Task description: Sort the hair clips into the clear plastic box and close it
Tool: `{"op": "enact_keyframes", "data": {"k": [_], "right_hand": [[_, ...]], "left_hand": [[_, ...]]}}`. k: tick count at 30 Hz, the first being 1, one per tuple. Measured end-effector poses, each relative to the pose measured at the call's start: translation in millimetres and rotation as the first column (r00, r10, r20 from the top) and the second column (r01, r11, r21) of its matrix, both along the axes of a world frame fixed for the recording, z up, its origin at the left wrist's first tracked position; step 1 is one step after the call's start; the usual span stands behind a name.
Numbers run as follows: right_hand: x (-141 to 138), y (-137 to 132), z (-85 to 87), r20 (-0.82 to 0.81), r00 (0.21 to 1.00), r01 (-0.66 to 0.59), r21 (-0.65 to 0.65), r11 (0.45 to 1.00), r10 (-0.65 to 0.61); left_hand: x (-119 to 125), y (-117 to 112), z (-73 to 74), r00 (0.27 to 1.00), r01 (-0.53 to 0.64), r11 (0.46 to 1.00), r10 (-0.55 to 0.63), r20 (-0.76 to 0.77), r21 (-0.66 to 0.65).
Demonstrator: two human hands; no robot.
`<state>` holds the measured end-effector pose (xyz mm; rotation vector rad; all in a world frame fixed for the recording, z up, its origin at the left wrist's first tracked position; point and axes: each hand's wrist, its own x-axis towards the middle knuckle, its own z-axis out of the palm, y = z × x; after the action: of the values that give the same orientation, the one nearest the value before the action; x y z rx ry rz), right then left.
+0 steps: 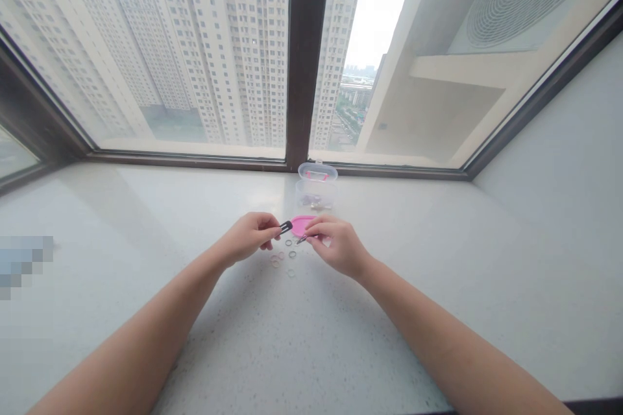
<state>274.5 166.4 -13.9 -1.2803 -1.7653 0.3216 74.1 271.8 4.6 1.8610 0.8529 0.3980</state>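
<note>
My left hand (253, 233) pinches a small dark hair clip (285, 227) between thumb and fingers. My right hand (335, 243) is closed in a pinch on a small thin item (302, 239) that I cannot make out, next to a pink lid-like piece (302, 224) lying on the white sill. Several small clear rings (285, 256) lie on the sill just below and between both hands. Behind the hands stands a small clear plastic box (316, 185) with a pink clasp and little items inside.
The white speckled sill (302, 337) runs up to a dark window frame (304, 58) at the back. A white wall (559, 175) rises on the right. A blurred patch (22, 262) sits at the far left.
</note>
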Motion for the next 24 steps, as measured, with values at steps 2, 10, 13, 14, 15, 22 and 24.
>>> {"op": "enact_keyframes", "data": {"k": [2, 10, 13, 14, 15, 22, 24], "right_hand": [[-2.6, -1.5, 0.0, -0.097, 0.995, 0.024, -0.066, 0.998, -0.031], [-10.9, -0.8, -21.1, -0.613, 0.743, -0.039, -0.441, 0.896, -0.269], [-13.0, -0.5, -19.5, -0.69, 0.667, -0.08, -0.44, 0.894, -0.28], [-13.5, -0.9, -17.8, -0.713, 0.645, -0.097, -0.433, 0.896, -0.275], [-14.0, -1.4, -15.9, -0.732, 0.627, -0.115, -0.427, 0.897, -0.268], [-13.5, -1.9, -11.0, -0.763, 0.6, -0.128, -0.388, 0.913, -0.24], [-12.4, -0.9, -12.0, -0.801, 0.539, -0.145, -0.392, 0.908, -0.259]], "left_hand": [[1.7, -0.4, -2.0, 0.999, -0.012, 0.996, 0.015, 0.039, -0.086], [9.3, -4.7, -7.1, 0.96, -0.223, 0.969, 0.198, 0.199, 0.109], [9.1, -6.5, -6.7, 0.94, -0.279, 0.95, 0.241, 0.243, 0.137], [9.0, -7.1, -6.5, 0.931, -0.291, 0.949, 0.252, 0.264, 0.118], [9.2, -7.6, -6.3, 0.921, -0.3, 0.95, 0.263, 0.286, 0.092], [15.8, -11.6, -7.9, 0.886, -0.281, 0.944, 0.325, 0.33, -0.175], [16.9, -11.9, -8.9, 0.883, -0.255, 0.948, 0.309, 0.353, -0.193]]}}
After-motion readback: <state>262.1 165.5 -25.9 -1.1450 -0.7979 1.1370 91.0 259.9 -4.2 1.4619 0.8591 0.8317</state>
